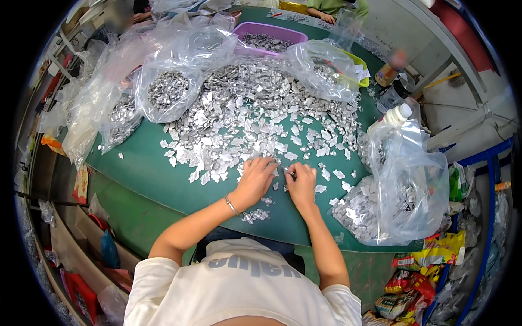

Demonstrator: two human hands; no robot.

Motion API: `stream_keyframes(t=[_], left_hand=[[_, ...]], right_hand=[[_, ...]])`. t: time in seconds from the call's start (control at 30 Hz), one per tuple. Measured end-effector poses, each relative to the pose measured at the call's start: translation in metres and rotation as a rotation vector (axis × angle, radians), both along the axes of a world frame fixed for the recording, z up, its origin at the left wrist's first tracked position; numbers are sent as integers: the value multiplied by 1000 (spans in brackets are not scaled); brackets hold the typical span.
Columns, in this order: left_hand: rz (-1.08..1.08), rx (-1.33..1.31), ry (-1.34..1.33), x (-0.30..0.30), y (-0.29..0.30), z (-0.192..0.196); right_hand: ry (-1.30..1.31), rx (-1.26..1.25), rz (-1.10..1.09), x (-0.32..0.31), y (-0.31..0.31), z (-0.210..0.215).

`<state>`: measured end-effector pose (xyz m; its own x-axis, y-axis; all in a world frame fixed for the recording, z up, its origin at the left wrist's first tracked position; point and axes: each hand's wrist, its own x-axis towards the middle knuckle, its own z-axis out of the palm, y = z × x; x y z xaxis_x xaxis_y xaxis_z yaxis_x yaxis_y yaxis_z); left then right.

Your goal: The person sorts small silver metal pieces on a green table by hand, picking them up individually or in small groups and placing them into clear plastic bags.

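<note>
Small flat silver-grey metal pieces (234,127) lie in a wide heap on the green table (179,198), thinning out toward me. My left hand (254,178), with a bracelet (231,205) at its wrist, rests at the heap's near edge. Its fingers are apart and touch loose pieces there. Just to its right, my right hand (302,182) is closed, thumb and fingers pinching a small metal piece (286,170), partly hidden by the fingers. Between my forearms lies a small cluster of metal pieces (254,216) near the table's front edge.
Clear plastic bags of metal pieces stand at the left (166,89) and right (405,201). A purple tub (296,36) and a yellow-green basket (363,80) are behind the heap. A white bottle (396,115) stands at right. Other people's hands (327,18) show across the table.
</note>
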<state>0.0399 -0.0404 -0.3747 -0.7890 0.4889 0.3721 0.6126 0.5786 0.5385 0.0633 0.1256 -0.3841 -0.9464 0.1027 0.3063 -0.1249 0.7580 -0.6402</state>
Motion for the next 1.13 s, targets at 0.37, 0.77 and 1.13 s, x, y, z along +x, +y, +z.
stream_keyframes(t=[0.37, 0.77, 1.13], left_hand=[[-223, 72, -308, 46, -19, 20], [-228, 156, -272, 59, -27, 6], [-143, 161, -278, 72, -26, 7]], right_hand=[[-320, -329, 115, -4, 34, 43], [137, 132, -219, -43, 63, 6], [-249, -166, 277, 17, 11, 21]])
